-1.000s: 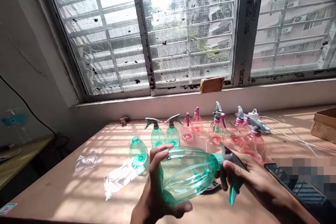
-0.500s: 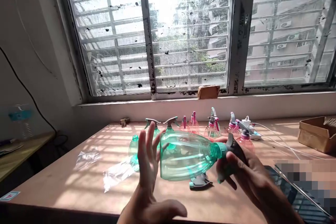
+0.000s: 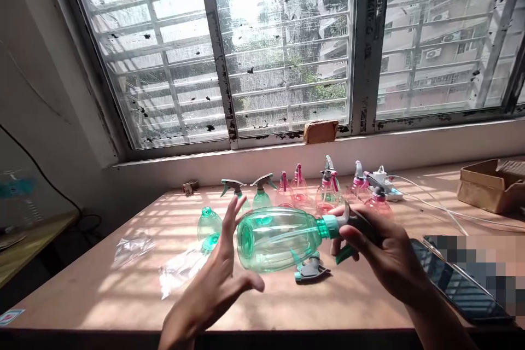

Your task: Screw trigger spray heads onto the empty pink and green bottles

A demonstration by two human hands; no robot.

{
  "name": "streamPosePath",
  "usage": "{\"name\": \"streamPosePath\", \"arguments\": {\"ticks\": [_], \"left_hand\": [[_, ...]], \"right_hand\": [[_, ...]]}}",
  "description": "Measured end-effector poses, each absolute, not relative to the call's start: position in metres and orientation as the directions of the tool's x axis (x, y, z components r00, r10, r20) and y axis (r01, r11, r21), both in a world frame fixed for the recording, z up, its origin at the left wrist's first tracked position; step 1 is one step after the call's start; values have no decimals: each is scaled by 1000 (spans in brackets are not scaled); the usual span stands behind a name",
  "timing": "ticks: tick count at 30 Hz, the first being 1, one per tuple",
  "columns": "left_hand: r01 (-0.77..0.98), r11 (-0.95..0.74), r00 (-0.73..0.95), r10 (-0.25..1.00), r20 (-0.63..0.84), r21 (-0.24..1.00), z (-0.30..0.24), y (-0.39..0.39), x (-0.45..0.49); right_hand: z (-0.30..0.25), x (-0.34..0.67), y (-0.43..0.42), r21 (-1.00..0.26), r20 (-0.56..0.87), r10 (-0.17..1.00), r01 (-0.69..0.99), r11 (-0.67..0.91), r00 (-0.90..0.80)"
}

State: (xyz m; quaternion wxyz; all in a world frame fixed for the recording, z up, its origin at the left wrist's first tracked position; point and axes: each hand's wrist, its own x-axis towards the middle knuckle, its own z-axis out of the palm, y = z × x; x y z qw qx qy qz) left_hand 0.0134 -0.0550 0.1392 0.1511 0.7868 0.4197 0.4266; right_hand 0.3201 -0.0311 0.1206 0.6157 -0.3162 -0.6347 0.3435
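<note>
The right hand (image 3: 388, 249) is wrapped around the trigger head of a green spray bottle (image 3: 279, 240), holding it sideways above the near middle of the table (image 3: 135, 306), its base pointing left and its neck right. The left hand (image 3: 217, 279) is open, thumb and fingers spread around the base end; whether it touches the plastic cannot be told. A loose trigger head (image 3: 312, 271) lies on the table just below the held bottle in view. To the left stands a headless green bottle (image 3: 207, 224), with a crumpled clear wrapper (image 3: 176, 273) near it. Farther back, pink spray bottles (image 3: 378, 206) stand in a loose group, right of two upright green sprayers (image 3: 261, 198). A dark phone (image 3: 459, 284) lies at the near right.
</note>
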Motion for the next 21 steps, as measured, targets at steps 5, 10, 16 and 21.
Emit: {"name": "streamPosePath", "arguments": {"ticks": [5,10,16,21], "left_hand": [[716,-695,451,526,721,60,141,-56,30],[762,-645,532,580,617,-51,133,-43,50],[761,-530,480,848,224,375,131,-39,17],[833,-361,322,933,162,419,125,-23,-21]], "right_hand": [[126,304,-27,-894,447,889,-8,449,-103],[122,292,-26,-907,404,888,32,420,-218],[118,313,-12,-859,455,839,104,502,-297],[120,338,2,-769,476,836,332,547,-274]]}}
